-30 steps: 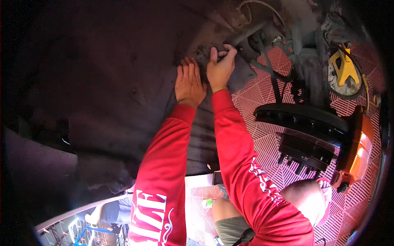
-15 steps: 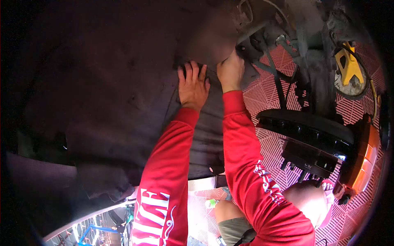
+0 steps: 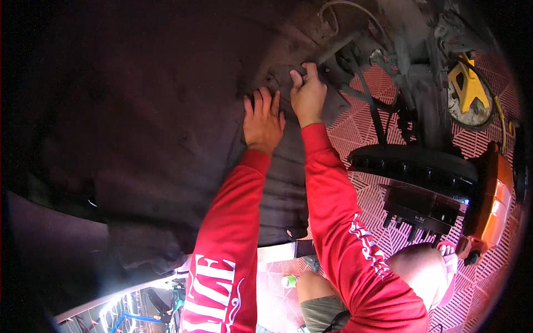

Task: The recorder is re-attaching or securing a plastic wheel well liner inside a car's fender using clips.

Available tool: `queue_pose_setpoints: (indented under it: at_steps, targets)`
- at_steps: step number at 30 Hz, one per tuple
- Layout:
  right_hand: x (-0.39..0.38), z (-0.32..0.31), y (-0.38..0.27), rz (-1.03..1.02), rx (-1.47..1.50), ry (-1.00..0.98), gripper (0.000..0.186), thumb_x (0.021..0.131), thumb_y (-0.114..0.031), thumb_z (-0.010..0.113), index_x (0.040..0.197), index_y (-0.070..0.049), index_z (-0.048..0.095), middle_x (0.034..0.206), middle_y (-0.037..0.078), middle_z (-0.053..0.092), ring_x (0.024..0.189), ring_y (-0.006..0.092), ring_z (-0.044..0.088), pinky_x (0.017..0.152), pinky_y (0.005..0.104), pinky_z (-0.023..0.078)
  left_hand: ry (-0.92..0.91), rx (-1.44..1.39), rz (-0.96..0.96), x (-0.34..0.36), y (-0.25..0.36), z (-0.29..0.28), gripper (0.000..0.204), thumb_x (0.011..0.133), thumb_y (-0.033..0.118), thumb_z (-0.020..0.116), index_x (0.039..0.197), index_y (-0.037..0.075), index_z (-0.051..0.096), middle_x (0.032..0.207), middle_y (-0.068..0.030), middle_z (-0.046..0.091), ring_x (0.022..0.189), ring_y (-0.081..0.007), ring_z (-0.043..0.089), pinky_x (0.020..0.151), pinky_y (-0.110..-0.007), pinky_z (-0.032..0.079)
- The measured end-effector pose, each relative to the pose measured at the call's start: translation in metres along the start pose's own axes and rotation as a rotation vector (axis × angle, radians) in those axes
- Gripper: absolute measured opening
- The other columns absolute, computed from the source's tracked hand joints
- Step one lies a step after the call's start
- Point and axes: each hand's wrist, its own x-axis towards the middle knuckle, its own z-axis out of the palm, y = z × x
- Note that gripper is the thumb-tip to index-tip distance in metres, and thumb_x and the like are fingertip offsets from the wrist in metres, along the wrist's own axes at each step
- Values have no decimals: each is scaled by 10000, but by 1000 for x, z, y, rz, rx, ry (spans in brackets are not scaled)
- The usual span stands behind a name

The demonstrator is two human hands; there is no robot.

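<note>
A broad dark felt-like panel (image 3: 139, 127) spreads overhead across the left and middle of the view. My left hand (image 3: 264, 125) lies flat against it, fingers stretched and slightly spread. Just right of it, near the panel's right edge, my right hand (image 3: 309, 97) is closed, with its thumb and forefinger raised toward the panel. Anything pinched in that hand is too small or hidden to make out. Beside the fingertips, small dark marks or holes show in the panel surface.
Dark metal struts (image 3: 425, 105) and a curved hose (image 3: 361, 8) lie to the right. Below them are a black housing (image 3: 413, 172) and an orange lamp-like part (image 3: 497, 205). A yellow bracket (image 3: 471, 89) stands at far right on the red slatted floor (image 3: 366, 194). A blue frame (image 3: 130, 317) shows at lower left.
My right hand has turned, so its thumb and forefinger now show raised against the panel. My left hand stays flat, nearly in place. The view has shifted slightly.
</note>
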Motion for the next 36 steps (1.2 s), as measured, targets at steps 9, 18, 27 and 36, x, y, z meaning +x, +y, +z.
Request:
queue_pose_setpoints:
  at_steps: [9,18,27,36]
  targets:
    - [14,-1,-10,61,13,-112,288,950,-208,680,1182,-76,569,853,301,676,864,525,650,700,583,496,8,-71,0,12,-9,0,628,963,443,540,1528,178,473,1521,-199,378,1429,-348,333,1190,-585,204]
    - [11,1,-15,92,-29,-53,290,948,-181,679,1178,-52,559,875,315,672,888,521,650,736,572,496,-201,-80,-57,21,-3,-22,683,939,450,584,1559,209,428,1582,-149,297,1470,-325,259,1218,-519,163]
    - [12,14,-8,99,6,15,298,933,-110,682,1184,-27,545,927,326,666,913,518,643,748,557,489,-229,-101,-56,33,-11,-15,778,891,442,668,1591,311,357,1601,-165,264,1414,-347,311,1176,-519,221]
    - [15,10,3,58,58,6,359,950,-190,689,1240,-74,512,897,282,682,895,525,645,734,556,495,-196,-164,-31,33,-8,-26,782,873,459,664,1573,222,406,1597,-201,268,1444,-377,284,1190,-552,187]
